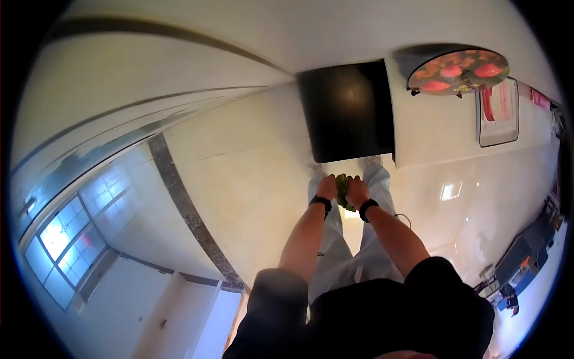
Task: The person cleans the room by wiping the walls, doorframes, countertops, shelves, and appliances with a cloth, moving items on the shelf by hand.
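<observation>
Held in front of my legs is a crumpled dark-green cloth (342,190), bunched between both hands. My left hand (327,188) is closed on its left side, fingers curled. On the other side my right hand (357,193) grips it, also closed. The two hands are close together, and part of the cloth hangs below them. Each wrist wears a black band. Just beyond my feet stands a black flat-topped, box-like piece (350,113); the hands are apart from it.
A round floral-patterned board (459,72) leans at the upper right, beside a framed rectangular panel (498,113) with red marks. Shiny pale tile floor (239,179) surrounds me, crossed by a dark stone strip (182,206). At the left are a window (63,239) and a door (161,323).
</observation>
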Motion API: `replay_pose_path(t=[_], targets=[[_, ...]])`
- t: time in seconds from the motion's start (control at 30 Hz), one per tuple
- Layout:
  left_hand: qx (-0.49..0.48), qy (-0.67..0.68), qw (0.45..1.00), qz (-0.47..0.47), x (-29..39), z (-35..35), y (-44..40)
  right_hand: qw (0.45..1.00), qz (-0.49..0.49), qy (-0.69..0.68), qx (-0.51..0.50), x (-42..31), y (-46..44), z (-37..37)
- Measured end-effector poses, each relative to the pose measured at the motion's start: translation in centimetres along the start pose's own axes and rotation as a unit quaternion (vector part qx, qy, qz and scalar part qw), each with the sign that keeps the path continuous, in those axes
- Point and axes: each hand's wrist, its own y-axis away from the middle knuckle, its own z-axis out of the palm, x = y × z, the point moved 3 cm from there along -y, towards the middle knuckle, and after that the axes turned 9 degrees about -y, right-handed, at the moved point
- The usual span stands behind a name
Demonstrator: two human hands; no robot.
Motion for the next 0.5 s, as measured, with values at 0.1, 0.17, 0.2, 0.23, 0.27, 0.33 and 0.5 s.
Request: replay_pose_path(t=[0.1,0.17,0.2,0.23,0.27,0.33,0.5], targets=[[0.065,0.079,0.995,-0.017,-0.8,-2.8,5.2,0.997,-0.07,0.014,-0.033,-3.9,2.2,-2.1],[0.081,0.216,0.971,-0.065,0.2,-7.8,8.5,0.992,-0.121,-0.009,-0.024,-7.1,3.3,-5.5],[0.092,0.285,0.951,-0.077,1.5,-11.0,10.0,0.989,-0.147,-0.016,-0.007,-8.8,3.7,-7.4],[0.172,0.248,0.952,-0.056,2.9,-14.6,11.8,0.984,-0.175,-0.02,0.015,-10.9,3.8,-9.6],[0.181,0.297,0.936,-0.05,4.1,-18.3,12.8,0.983,-0.179,-0.025,0.028,-13.3,4.5,-12.2],[0.243,0.321,0.915,-0.01,6.4,-24.0,15.4,0.963,-0.249,-0.048,0.093,-18.0,6.6,-17.2],[0.456,0.218,0.841,0.19,12.4,-41.2,23.0,0.875,-0.395,-0.094,0.265,-31.4,16.4,-30.1]])
